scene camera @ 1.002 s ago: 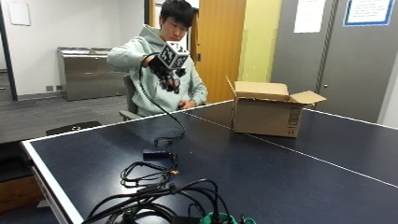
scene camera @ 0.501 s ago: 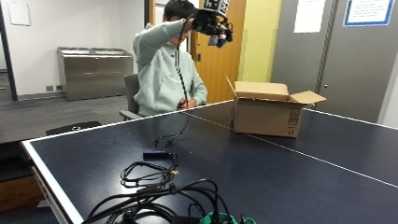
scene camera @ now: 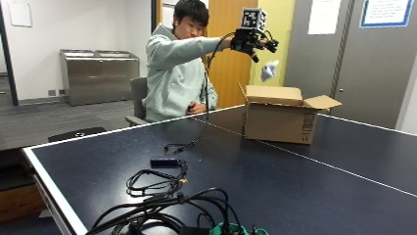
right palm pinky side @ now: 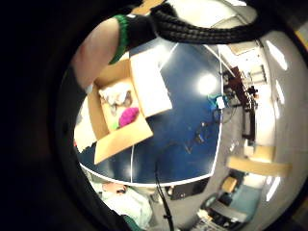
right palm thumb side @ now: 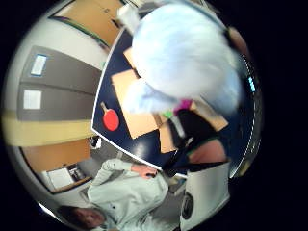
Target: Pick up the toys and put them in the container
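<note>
In the outside view my gloved right hand (scene camera: 253, 40) is raised high above the open cardboard box (scene camera: 280, 115) on the dark blue table. Its fingers are spread and hold nothing. A pale blue fluffy toy (scene camera: 269, 71) is in mid-air just below the hand, above the box's opening. That toy (right palm thumb side: 185, 57) fills much of the thumb side palm view, with the box (right palm thumb side: 139, 120) behind it. The little finger side palm view looks down into the box (right palm pinky side: 103, 122), where a pink toy (right palm pinky side: 128, 116) and a pale toy (right palm pinky side: 117, 96) lie.
A tangle of black cables (scene camera: 163, 196) and a small black device (scene camera: 166, 161) lie on the near part of the table (scene camera: 312, 196). A red paddle (right palm thumb side: 110, 119) lies on the table beyond the box. The person's bare hand (scene camera: 194, 108) stays at the table's far edge.
The right hand has swung from in front of the chest up and across to above the box. The pale blue toy has left the hand and is dropping toward the box.
</note>
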`<state>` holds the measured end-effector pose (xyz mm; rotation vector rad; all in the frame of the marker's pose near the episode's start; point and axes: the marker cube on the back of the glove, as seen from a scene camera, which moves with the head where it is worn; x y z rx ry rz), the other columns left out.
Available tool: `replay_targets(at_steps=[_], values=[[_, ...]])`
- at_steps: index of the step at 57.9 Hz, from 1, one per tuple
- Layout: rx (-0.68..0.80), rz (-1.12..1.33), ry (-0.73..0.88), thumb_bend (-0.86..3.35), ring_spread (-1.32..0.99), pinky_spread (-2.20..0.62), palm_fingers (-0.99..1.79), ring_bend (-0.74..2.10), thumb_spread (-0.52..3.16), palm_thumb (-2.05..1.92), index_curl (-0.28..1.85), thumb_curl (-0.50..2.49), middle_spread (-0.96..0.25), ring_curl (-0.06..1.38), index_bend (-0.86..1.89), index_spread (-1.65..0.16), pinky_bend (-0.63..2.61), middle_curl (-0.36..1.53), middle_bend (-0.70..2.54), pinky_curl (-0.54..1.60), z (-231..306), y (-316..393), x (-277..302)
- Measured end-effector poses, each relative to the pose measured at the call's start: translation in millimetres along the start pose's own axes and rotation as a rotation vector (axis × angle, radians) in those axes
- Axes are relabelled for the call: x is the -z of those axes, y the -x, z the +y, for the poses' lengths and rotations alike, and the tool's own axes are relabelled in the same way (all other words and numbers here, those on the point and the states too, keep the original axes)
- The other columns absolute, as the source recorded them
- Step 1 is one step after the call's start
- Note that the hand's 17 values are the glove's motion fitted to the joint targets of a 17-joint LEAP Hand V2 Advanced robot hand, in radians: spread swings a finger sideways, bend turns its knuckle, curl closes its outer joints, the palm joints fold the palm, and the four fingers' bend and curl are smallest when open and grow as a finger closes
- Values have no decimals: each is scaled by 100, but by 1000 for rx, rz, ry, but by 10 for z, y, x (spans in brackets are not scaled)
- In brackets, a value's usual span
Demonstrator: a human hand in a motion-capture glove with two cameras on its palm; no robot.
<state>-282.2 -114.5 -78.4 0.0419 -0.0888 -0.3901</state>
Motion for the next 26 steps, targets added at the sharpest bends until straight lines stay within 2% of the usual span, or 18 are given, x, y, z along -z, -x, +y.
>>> replay_targets(at_steps=[2, 5, 10, 15, 17, 19, 20, 24, 26], values=[[-134, 67, 10, -6, -5, 5, -28, 26, 136, 41, 55, 53, -10, 16, 62, -17, 87, 35, 33, 40, -95, -97, -95], [-181, 77, -9, -4, -4, 5, -29, 23, 136, 37, 50, 50, -6, 16, 46, -16, 90, 33, 23, 41, -147, -125, -162], [-85, 23, -86, -3, -2, 5, -27, 19, 136, 32, 44, 46, -1, 17, 28, -18, 89, 30, 12, 41, -101, -32, -150], [170, -92, -171, -2, -1, 6, -24, 16, 136, 29, 41, 43, 1, 17, 22, -19, 87, 27, 10, 41, 80, 13, -11], [165, -96, -206, -2, -1, 6, -23, 16, 136, 28, 41, 42, 2, 17, 20, -20, 86, 26, 9, 40, 119, -5, 47], [75, -70, -239, -2, -1, 6, -21, 15, 137, 27, 41, 41, 2, 17, 20, -20, 85, 25, 8, 40, 123, -54, 97], [93, -85, -254, -2, -1, 6, -20, 16, 137, 27, 41, 41, 2, 17, 20, -21, 84, 24, 9, 39, 160, -50, 133], [525, -273, -288, 0, -1, 6, -13, 18, 140, 28, 44, 40, 2, 18, 28, -22, 80, 22, 7, 38, 471, 126, 287], [590, -299, -290, 2, -1, 5, -6, 19, 144, 30, 45, 40, 1, 18, 33, -23, 78, 21, 9, 37, 514, 153, 305]])
